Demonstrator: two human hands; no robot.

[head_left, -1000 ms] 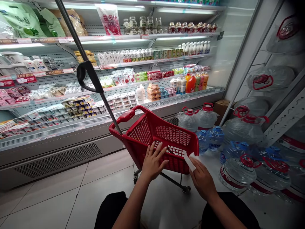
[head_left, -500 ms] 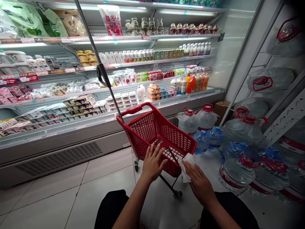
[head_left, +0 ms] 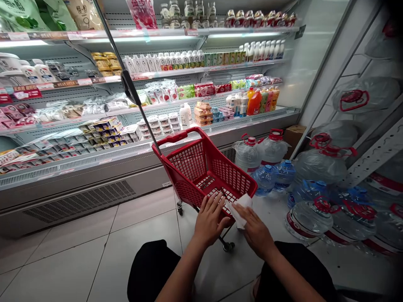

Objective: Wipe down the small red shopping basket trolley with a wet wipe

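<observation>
A red shopping basket trolley (head_left: 208,163) with lattice walls and a long grey pull handle (head_left: 129,88) stands in front of me. My left hand (head_left: 210,220) lies with its fingers stretched over the basket's near side and holds nothing. White tissue or thin cloth (head_left: 243,205) is under my right hand (head_left: 255,233), which presses it to the near right corner of the rim. Part of the tissue sticks out past the fingers. A thin dark strip lies inside the basket; I cannot make out what it is.
Behind the trolley runs a refrigerated shelf unit (head_left: 94,167) stocked with yogurt, bottles and packs. Large water bottles (head_left: 308,218) with red handles crowd the floor on the right, beside smaller blue-tinted bottles (head_left: 266,180). A cardboard box (head_left: 293,136) sits behind them. Pale tiles (head_left: 63,260) cover the floor.
My right hand and the tissue have slid left along the basket's near rim, closer to my left hand. My left hand has shifted slightly right. The camera view has tilted down a little.
</observation>
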